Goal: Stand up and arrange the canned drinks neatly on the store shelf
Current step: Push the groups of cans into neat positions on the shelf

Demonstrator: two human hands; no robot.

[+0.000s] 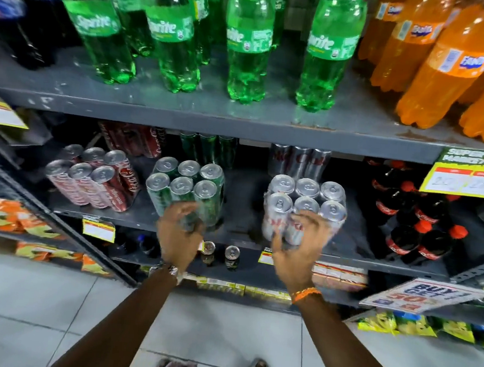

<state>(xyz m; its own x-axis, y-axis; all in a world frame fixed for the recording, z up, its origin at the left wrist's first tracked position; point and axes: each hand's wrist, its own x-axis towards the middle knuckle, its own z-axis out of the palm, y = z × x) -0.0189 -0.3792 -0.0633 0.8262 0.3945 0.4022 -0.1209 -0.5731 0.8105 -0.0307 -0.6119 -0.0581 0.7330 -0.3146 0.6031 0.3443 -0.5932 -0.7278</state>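
Head view: hands (179, 230) on glossy cylindrical green cans (186, 190)

I read "Sprite" on the green bottles (249, 37) up top, Fanta logo on the orange bottles (456, 64) at right. Coca-Cola script on the red can pack (94, 182) and on the dark bottles (406, 227). Green tag (470, 174) says "SUPER MARKET", prices too blurred. White sign (421, 295): "BUY 1 GET 1", "50%".
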